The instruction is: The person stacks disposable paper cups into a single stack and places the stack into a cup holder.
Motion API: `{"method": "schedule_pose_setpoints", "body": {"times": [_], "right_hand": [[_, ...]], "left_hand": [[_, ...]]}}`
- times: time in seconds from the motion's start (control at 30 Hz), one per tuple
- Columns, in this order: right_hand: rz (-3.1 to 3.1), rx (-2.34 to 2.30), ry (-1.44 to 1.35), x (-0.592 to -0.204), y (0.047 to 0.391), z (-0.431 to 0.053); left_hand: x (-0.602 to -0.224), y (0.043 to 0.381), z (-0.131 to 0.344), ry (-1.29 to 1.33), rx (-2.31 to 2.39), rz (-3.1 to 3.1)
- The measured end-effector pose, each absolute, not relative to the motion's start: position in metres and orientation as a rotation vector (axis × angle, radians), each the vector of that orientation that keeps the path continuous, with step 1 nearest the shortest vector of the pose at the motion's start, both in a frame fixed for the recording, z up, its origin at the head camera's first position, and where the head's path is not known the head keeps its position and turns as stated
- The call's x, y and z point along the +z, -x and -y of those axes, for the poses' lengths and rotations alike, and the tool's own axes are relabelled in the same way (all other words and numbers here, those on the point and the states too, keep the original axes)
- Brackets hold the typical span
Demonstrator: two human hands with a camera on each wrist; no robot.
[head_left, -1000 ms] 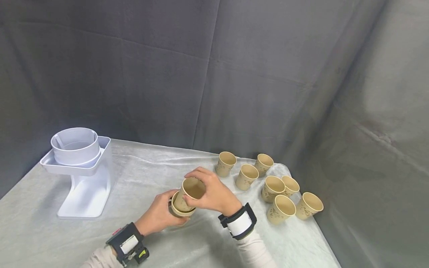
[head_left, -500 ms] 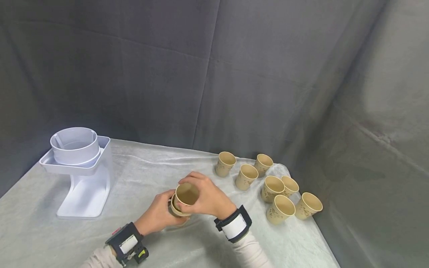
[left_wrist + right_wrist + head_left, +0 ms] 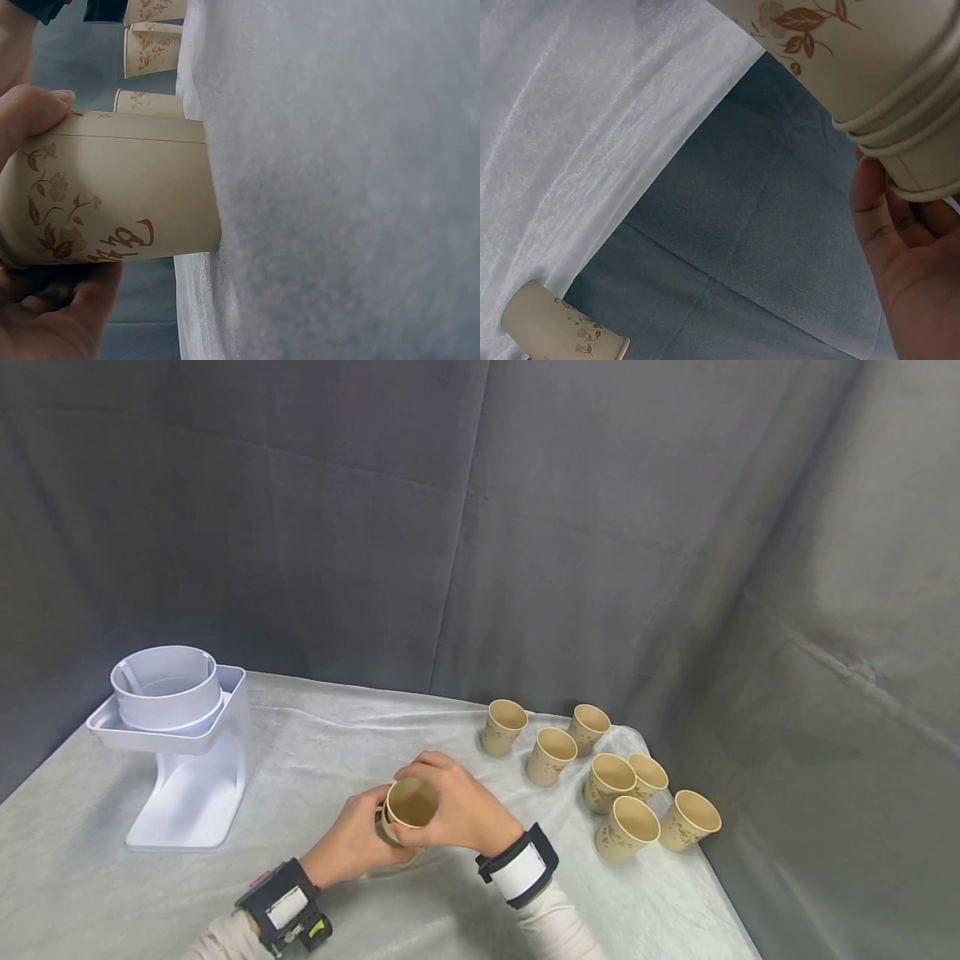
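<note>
A nested stack of beige paper cups [image 3: 142, 176] with brown floral print stands upright on the cloth between both hands. My left hand [image 3: 354, 839] grips its side, with thumb and fingers around it in the left wrist view. At the top, my right hand [image 3: 461, 808] pinches the uppermost paper cup [image 3: 414, 803] near its rim. The right wrist view shows several stacked rims [image 3: 862, 133] below that cup's own rim. How many cups the stack holds is hard to tell.
Several loose paper cups [image 3: 553, 758] stand upright at the right, some close together. At the left is a white plastic stand [image 3: 191, 802] with a round white container [image 3: 167, 693] on top. A grey curtain [image 3: 360, 527] borders the cloth-covered table [image 3: 315, 727].
The right hand has moved down and left, lowering the top cup deeper into the stack. The left hand stays around the stack. The loose cups have not moved.
</note>
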State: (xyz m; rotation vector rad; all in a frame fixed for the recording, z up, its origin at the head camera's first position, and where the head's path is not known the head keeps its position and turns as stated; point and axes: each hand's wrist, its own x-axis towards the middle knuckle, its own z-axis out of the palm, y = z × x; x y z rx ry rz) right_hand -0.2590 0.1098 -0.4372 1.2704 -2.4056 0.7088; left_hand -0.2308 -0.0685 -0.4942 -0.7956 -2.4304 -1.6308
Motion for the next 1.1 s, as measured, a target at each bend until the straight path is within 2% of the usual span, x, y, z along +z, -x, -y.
{"method": "schedule_pose_setpoints", "body": {"times": [0.6, 0.93, 1.1], "right_hand": [[2.45, 0.683, -1.287, -0.444, 0.257, -0.111], [2.426, 0.729, -1.288, -0.444, 0.256, -0.109], [2.466, 0.738, -1.285, -0.443, 0.257, -0.11]], "left_hand": [[-0.496, 0.232, 0.068, 0.866, -1.659, 2.361], [-0.461, 0.211, 0.068, 0.859, -1.701, 2.389], [-0.457, 0.208, 0.068, 0.841, -1.699, 2.405]]}}
